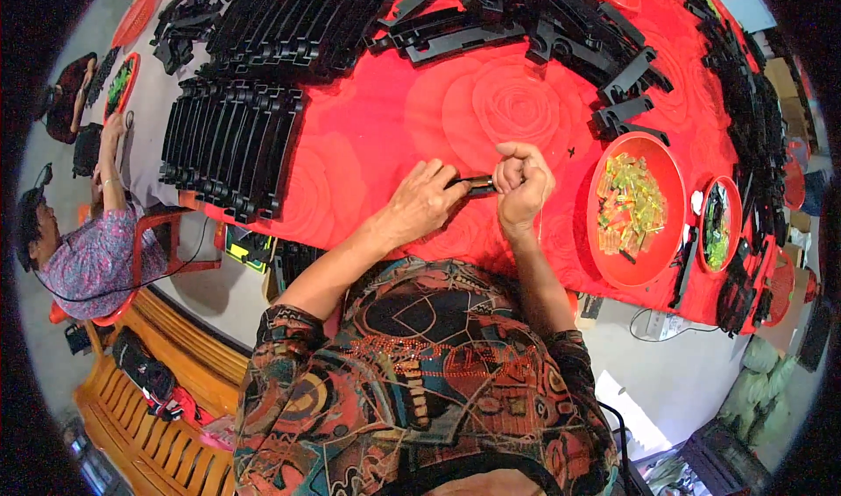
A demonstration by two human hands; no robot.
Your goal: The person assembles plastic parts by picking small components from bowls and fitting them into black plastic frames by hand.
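Just in from the near edge of the tabletop (pixel 359 137), around its middle, the left hand (pixel 425 200) grasps one end of a short dark part (pixel 478 183), pinched in its fingertips; the right hand (pixel 523 183) is curled up at the part's other end, close against it, though whether its fingers grip it I cannot tell; the part lies level between the two hands, over the red rose-patterned cloth; to the right, by the near edge, sits a large red bowl (pixel 673 224) holding small yellow translucent pieces (pixel 631 202); just beyond its right side is a smaller red bowl (pixel 736 211) with green and dark bits; toward the left edge, a row of slim black pieces (pixel 229 145) stands packed side by side; behind it, nearer the far edge, lies a second, longer row (pixel 302 23); right of that, along the far edge, black pieces (pixel 526 18) lie in a loose, jumbled heap.
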